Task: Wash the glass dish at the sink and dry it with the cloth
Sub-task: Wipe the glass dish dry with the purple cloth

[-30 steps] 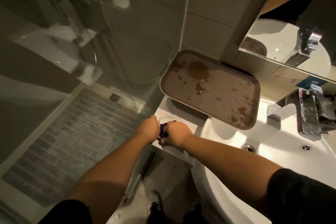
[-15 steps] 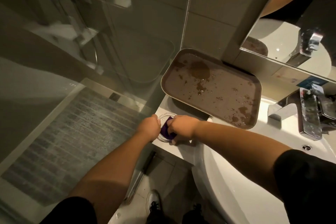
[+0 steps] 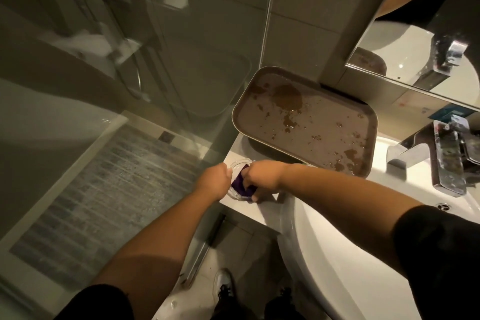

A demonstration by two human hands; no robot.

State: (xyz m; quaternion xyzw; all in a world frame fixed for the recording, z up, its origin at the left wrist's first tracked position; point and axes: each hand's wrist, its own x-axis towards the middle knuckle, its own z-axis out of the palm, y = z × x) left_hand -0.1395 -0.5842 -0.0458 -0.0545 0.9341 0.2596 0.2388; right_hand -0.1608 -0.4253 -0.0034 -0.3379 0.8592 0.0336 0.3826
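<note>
A small clear glass dish (image 3: pixel 240 164) rests on the white counter ledge (image 3: pixel 262 212) left of the sink basin. My left hand (image 3: pixel 215 181) grips the dish's left rim. My right hand (image 3: pixel 262 177) presses a purple cloth (image 3: pixel 241 184) down inside the dish. Both hands hide most of the dish; only its far rim and part of the near rim show.
A brown tray (image 3: pixel 306 122) spotted with water lies just behind the dish, overhanging the white sink basin (image 3: pixel 324 254). The chrome tap (image 3: pixel 426 156) stands at the right. A glass shower screen (image 3: pixel 155 73) borders the ledge on the left. A mirror (image 3: pixel 415 47) hangs above.
My right hand has shifted within the dish, and more of the purple cloth shows between my hands. My left hand has stayed on the rim.
</note>
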